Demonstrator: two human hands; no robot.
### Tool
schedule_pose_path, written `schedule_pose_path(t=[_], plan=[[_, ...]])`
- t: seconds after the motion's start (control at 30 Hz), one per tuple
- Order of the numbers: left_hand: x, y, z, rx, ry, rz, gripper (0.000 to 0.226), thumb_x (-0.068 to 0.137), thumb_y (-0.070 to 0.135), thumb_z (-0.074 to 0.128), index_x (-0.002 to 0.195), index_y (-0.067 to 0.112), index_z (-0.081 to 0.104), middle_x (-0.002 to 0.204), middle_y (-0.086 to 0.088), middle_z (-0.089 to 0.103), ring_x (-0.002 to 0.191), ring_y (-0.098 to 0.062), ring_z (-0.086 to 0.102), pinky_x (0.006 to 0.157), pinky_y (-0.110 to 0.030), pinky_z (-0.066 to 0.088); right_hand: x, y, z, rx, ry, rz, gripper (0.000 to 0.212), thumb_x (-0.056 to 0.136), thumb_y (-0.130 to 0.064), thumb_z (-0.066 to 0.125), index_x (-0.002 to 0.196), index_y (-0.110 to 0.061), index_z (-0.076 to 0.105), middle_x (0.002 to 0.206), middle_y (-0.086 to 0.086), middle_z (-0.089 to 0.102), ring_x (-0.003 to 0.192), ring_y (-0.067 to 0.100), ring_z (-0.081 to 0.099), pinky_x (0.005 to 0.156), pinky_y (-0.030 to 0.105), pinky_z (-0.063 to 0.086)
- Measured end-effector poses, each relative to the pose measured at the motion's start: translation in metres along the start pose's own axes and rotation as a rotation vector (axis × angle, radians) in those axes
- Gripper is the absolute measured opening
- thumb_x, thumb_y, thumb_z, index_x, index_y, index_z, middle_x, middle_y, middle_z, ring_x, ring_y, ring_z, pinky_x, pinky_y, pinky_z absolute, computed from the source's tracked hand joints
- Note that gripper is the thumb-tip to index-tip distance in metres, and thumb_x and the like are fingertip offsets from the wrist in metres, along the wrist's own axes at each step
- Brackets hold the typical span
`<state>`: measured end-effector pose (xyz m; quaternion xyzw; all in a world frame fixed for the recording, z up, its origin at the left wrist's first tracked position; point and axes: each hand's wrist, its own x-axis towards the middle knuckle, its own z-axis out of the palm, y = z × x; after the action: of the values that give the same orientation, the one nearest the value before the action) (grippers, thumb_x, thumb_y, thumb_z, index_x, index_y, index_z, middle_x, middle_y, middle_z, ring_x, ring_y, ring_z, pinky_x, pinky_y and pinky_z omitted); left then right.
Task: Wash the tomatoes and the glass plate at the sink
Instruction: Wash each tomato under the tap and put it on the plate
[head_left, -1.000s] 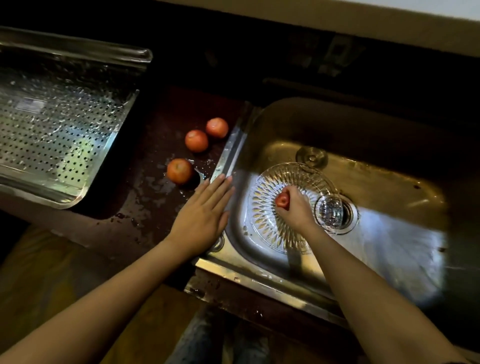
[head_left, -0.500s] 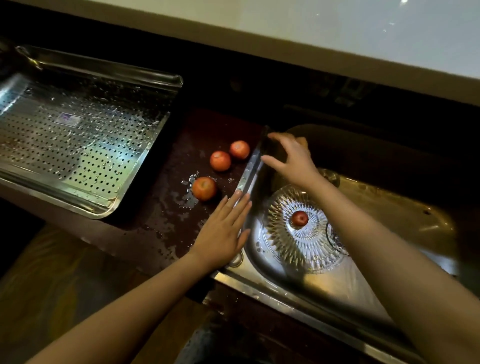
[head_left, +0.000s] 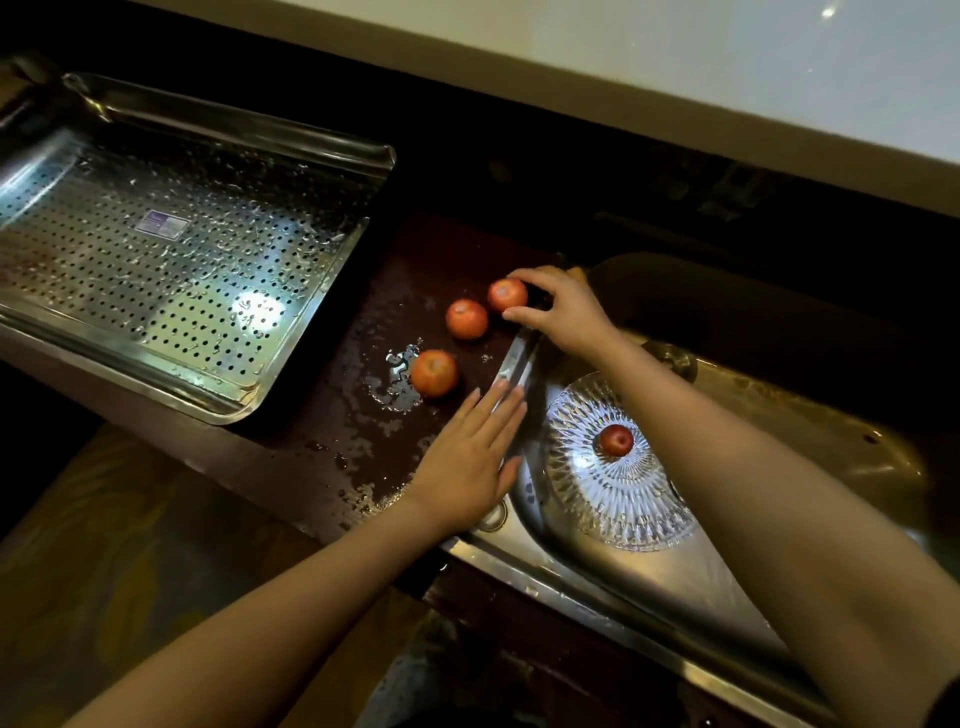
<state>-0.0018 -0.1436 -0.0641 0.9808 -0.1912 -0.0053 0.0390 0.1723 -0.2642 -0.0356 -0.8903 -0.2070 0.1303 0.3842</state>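
On wet countertop (head_left: 363, 441): 3 tomatoes (head_left: 466, 319), perforated tray (head_left: 171, 270).

We count four tomatoes in all. Three sit on the wet tabletop (head_left: 332, 436): the far tomato (head_left: 507, 295), the middle tomato (head_left: 466, 319) and the near tomato (head_left: 434, 372). The fourth tomato (head_left: 616, 440) lies on the one glass plate (head_left: 587, 499). We see one sink (head_left: 649, 587), which holds that plate, and one perforated steel tray (head_left: 171, 270). We count two hands, the left hand (head_left: 470, 457) and the right hand (head_left: 566, 309).
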Motion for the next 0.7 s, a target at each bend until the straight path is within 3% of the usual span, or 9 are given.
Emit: schedule_pose_path(t=[0.1, 0.17, 0.23, 0.33, 0.37, 0.43, 0.5, 0.6, 0.7], plan=[[0.000, -0.002, -0.003, -0.060, -0.077, -0.019, 0.057, 0.094, 0.037, 0.044, 0.142, 0.008, 0.035, 0.154, -0.007, 0.026, 0.144, -0.025, 0.017, 0.119, -0.040, 0.014, -0.012, -0.003, -0.014, 0.189, 0.054, 0.032, 0.050, 0.081, -0.017, 0.070, 0.128, -0.011, 0.054, 0.128, 0.010, 0.054, 0.118, 0.024, 0.049, 0.095, 0.019, 0.038], [0.005, -0.001, -0.012, -0.318, -0.073, -0.097, 0.054, 0.097, 0.035, 0.041, 0.145, 0.013, 0.030, 0.156, -0.004, 0.022, 0.146, -0.019, 0.011, 0.120, -0.031, 0.002, -0.026, -0.007, -0.031, 0.268, 0.080, 0.038, 0.049, 0.080, -0.015, 0.070, 0.127, -0.011, 0.054, 0.124, 0.006, 0.056, 0.117, 0.019, 0.050, 0.088, 0.005, 0.037], [0.018, 0.006, -0.032, -0.646, 0.034, -0.213, 0.047, 0.097, 0.027, 0.043, 0.142, 0.014, 0.038, 0.148, -0.005, 0.039, 0.140, -0.018, 0.031, 0.118, -0.032, 0.018, -0.043, -0.012, -0.051, 0.352, 0.084, 0.037, 0.048, 0.079, -0.011, 0.070, 0.125, -0.011, 0.055, 0.119, 0.001, 0.056, 0.118, 0.019, 0.052, 0.092, 0.007, 0.040], [0.053, 0.026, -0.070, -1.030, 0.216, -0.431, 0.036, 0.098, 0.021, 0.040, 0.134, 0.015, 0.046, 0.123, -0.004, 0.060, 0.107, -0.015, 0.058, 0.093, -0.033, 0.049, -0.075, -0.021, -0.080, 0.444, 0.111, 0.044, 0.048, 0.078, -0.006, 0.070, 0.123, -0.015, 0.055, 0.118, 0.002, 0.058, 0.117, 0.024, 0.056, 0.099, 0.037, 0.048], [0.067, 0.034, -0.083, -1.203, 0.233, -0.485, 0.035, 0.099, 0.021, 0.037, 0.132, 0.017, 0.046, 0.110, -0.004, 0.063, 0.090, -0.014, 0.061, 0.078, -0.030, 0.054, -0.087, -0.023, -0.090, 0.444, 0.135, 0.040, 0.048, 0.078, -0.007, 0.070, 0.122, -0.019, 0.055, 0.117, -0.001, 0.059, 0.114, 0.019, 0.058, 0.098, 0.037, 0.049], [0.095, 0.051, -0.106, -1.451, 0.205, -0.522, 0.033, 0.101, 0.023, 0.031, 0.130, 0.016, 0.045, 0.090, -0.004, 0.059, 0.062, -0.010, 0.059, 0.051, -0.021, 0.052, -0.114, -0.025, -0.112, 0.407, 0.187, 0.031, 0.046, 0.078, -0.011, 0.070, 0.120, -0.026, 0.056, 0.111, -0.013, 0.061, 0.106, 0.000, 0.059, 0.095, 0.022, 0.049], [0.119, 0.073, -0.124, -1.569, 0.109, -0.504, 0.032, 0.101, 0.031, 0.027, 0.117, 0.015, 0.050, 0.076, -0.006, 0.057, 0.044, -0.005, 0.055, 0.037, -0.016, 0.044, -0.142, -0.025, -0.133, 0.373, 0.246, 0.053, 0.044, 0.079, -0.015, 0.071, 0.119, -0.028, 0.057, 0.108, -0.019, 0.061, 0.100, -0.010, 0.058, 0.090, 0.009, 0.045], [0.140, 0.117, -0.142, -1.628, -0.090, -0.439, 0.032, 0.100, 0.040, 0.027, 0.094, 0.020, 0.051, 0.053, -0.006, 0.056, 0.032, -0.008, 0.049, 0.031, -0.014, 0.037, -0.186, -0.016, -0.159, 0.308, 0.349, 0.123, 0.042, 0.079, -0.019, 0.071, 0.117, -0.031, 0.057, 0.109, -0.015, 0.062, 0.103, -0.001, 0.058, 0.091, 0.010, 0.044], [0.152, 0.164, -0.146, -1.565, -0.213, -0.288, 0.034, 0.100, 0.038, 0.031, 0.100, 0.011, 0.052, 0.053, -0.010, 0.053, 0.031, -0.006, 0.047, 0.034, -0.014, 0.037, -0.228, -0.002, -0.180, 0.299, 0.478, 0.192, 0.042, 0.080, -0.015, 0.069, 0.118, -0.029, 0.057, 0.107, -0.013, 0.060, 0.098, -0.002, 0.057, 0.085, 0.001, 0.041]])
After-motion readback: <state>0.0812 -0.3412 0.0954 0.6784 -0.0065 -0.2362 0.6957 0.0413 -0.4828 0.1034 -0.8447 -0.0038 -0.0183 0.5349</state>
